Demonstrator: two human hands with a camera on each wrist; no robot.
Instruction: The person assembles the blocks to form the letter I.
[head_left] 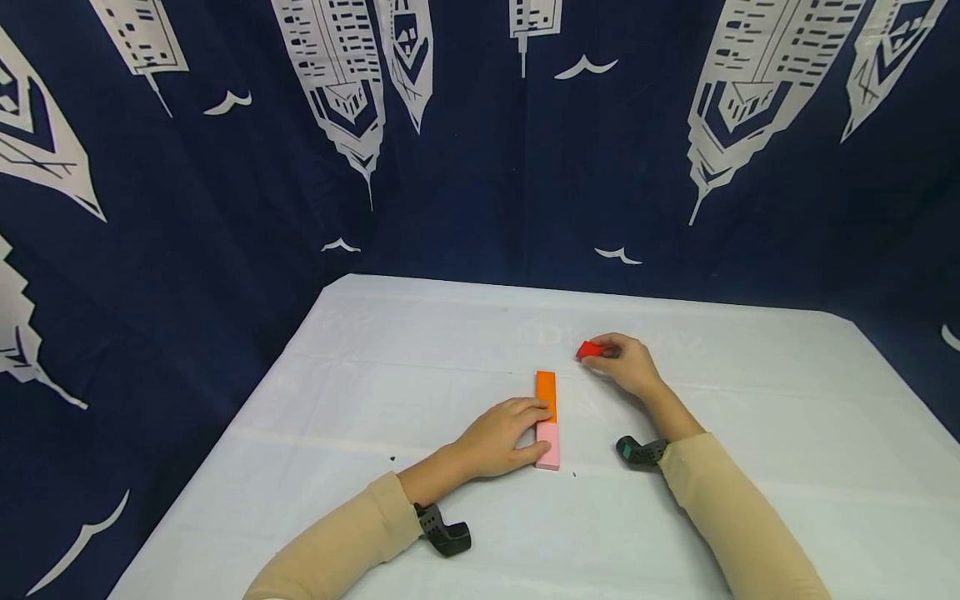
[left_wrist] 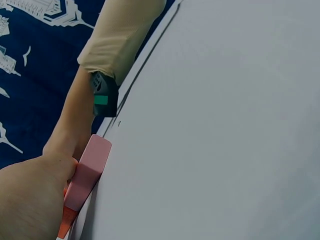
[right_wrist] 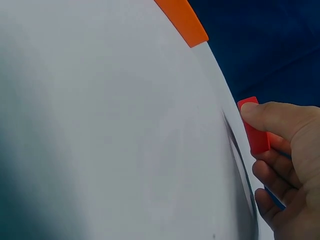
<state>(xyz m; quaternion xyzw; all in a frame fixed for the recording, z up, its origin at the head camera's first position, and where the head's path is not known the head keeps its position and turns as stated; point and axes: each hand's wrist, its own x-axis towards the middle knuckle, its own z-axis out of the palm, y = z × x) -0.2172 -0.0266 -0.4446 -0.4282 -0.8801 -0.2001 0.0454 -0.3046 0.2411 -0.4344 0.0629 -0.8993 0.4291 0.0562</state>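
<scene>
An orange block [head_left: 546, 387] and a pink block [head_left: 551, 457] lie end to end in a straight line on the white table. My left hand [head_left: 498, 437] reaches in from the left, its fingertips resting on the orange block and its thumb on the pink one. In the left wrist view the pink block [left_wrist: 90, 172] shows beside the hand, with part of the orange one below it. Farther back and to the right, my right hand [head_left: 630, 367] pinches a small red block [right_wrist: 257, 135] between thumb and fingers, close over the table.
The white-covered table [head_left: 787, 400] has angled back corners. Behind it hangs a dark blue curtain [head_left: 465, 192] with white building and bird prints. A few small dark specks lie on the cover. Each wrist wears a black camera band [head_left: 446, 533].
</scene>
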